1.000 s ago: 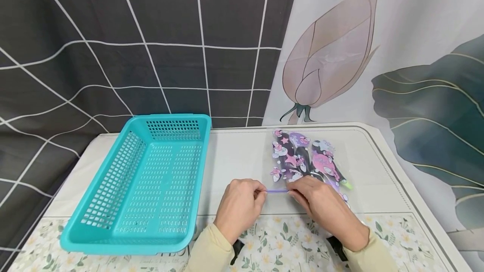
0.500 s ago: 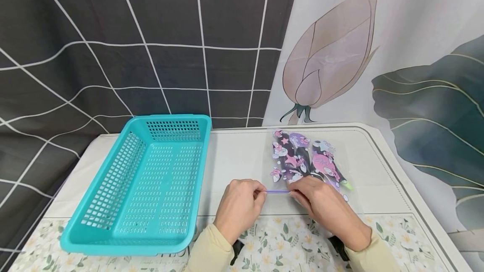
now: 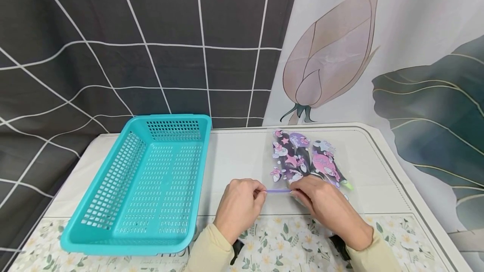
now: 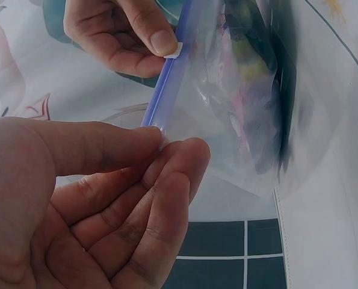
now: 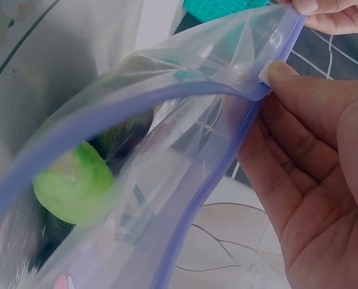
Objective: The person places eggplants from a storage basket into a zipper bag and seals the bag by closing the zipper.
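Note:
A clear slider zip bag (image 3: 290, 160) printed with pink and purple cartoon figures lies on the table at right in the head view. Dark items show inside it, one with a bright green rounded end (image 5: 75, 186). My left hand (image 3: 238, 207) pinches the left end of the purple zipper strip (image 3: 277, 191) between thumb and forefinger. With thumb and fingers, my right hand (image 3: 323, 205) grips the white slider (image 4: 174, 50) farther along the strip. Between the hands the strip's two edges lie together. Past the slider, in the right wrist view, they spread apart.
A turquoise plastic basket (image 3: 202, 171) with perforated walls stands left of my hands. The table (image 3: 236, 154) has a white back part and a floral front part. Behind it hang a dark grid-patterned cloth (image 3: 230, 24) and a white floral one (image 3: 340, 11).
My right hand has slid slightly to the right along the zipper, so a little more of the purple strip shows between the hands. The left hand stays in place.

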A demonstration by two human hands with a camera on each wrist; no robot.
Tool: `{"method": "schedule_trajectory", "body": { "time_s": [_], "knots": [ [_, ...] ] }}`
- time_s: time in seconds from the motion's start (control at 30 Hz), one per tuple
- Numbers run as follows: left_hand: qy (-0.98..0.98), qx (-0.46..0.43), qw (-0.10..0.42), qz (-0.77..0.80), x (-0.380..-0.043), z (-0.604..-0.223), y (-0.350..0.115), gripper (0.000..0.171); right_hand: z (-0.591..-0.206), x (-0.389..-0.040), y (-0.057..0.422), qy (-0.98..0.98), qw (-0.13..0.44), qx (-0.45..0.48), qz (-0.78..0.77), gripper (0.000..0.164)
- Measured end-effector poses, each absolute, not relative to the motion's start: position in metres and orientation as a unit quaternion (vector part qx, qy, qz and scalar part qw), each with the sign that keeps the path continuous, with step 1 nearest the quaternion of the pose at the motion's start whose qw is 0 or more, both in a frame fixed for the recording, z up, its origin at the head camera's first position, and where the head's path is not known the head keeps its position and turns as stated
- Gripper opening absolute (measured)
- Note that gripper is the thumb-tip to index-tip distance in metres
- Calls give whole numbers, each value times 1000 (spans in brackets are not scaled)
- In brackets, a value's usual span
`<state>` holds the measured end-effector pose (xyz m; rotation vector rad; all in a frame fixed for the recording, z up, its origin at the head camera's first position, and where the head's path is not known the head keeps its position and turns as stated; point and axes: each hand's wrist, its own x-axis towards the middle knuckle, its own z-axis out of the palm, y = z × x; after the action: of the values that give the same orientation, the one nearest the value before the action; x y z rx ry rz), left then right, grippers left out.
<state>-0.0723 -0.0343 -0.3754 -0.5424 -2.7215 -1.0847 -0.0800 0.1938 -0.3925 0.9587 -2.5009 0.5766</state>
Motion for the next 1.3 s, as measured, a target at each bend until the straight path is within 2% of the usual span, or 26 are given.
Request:
{"method": "schedule_trajectory", "body": {
  "time_s": [0.23, 0.47, 0.77, 1.3],
  "knots": [
    [-911, -179, 83, -361, -73, -377, -34, 10, -392, -81, 196, -894, 200, 344, 207, 17],
    [-911, -180, 85, -362, -73, -378, -34, 10, -392, -82, 198, -897, 191, 343, 203, 4],
    [-910, -181, 83, -364, -73, -378, -34, 10, -391, -82, 198, -897, 191, 343, 200, 19],
    [-912, -176, 76, -363, -73, -377, -34, 10, -389, -82, 200, -906, 173, 334, 194, 14]
  ]
}}
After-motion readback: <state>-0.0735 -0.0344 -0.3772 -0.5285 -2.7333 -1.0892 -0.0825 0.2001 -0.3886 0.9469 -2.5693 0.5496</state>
